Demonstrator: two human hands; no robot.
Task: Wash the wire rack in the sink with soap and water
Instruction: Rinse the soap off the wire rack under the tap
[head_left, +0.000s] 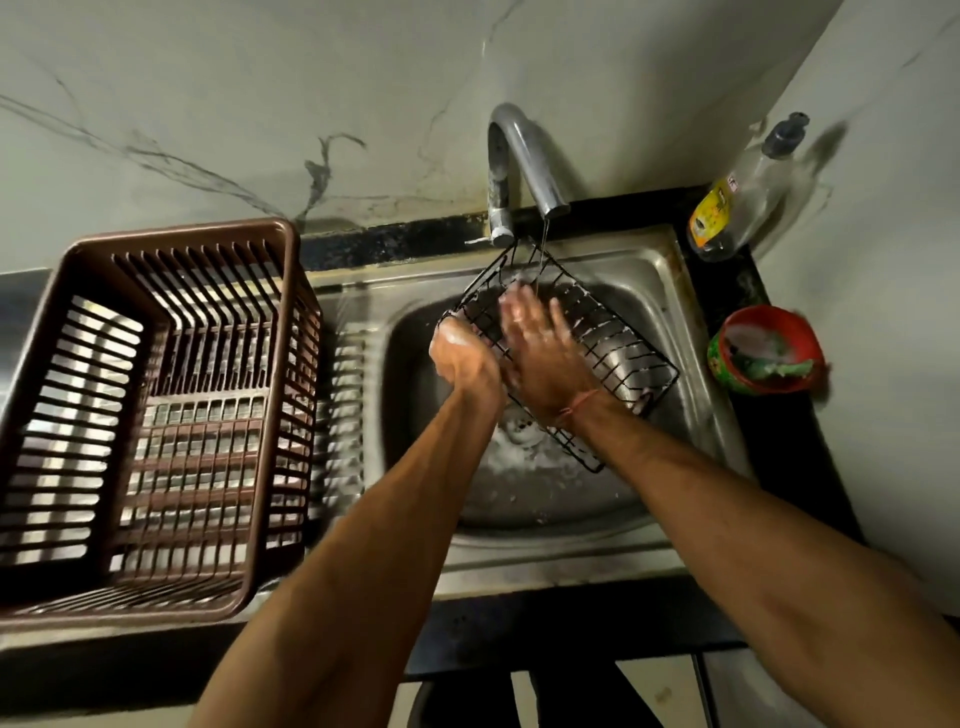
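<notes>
Head view, I'm over the sink. Wire rack is tilted inside the basin, far corner up under the tap, near corner low by the drain. Thin stream of water falls from the spout onto the rack's top edge.

Left hand: grip closed around the rack's left edge, fingers curled on the wire, suds on the knuckles.

Right hand: grip slack, fingers straight and spread, palm laid flat on the rack's grid. Holds nothing, just pressing on the wires. Thin red thread on that wrist.

Foam on the basin floor round the drain.

Around it: brown slatted plastic basket stands on the drainboard left of the sink, well apart from the rack. On the dark table to the right, a red-and-green bowl with something pale and green inside, can't tell what. Behind it in the corner, a clear bottle with yellow label and dark cap, leaning toward the wall.
</notes>
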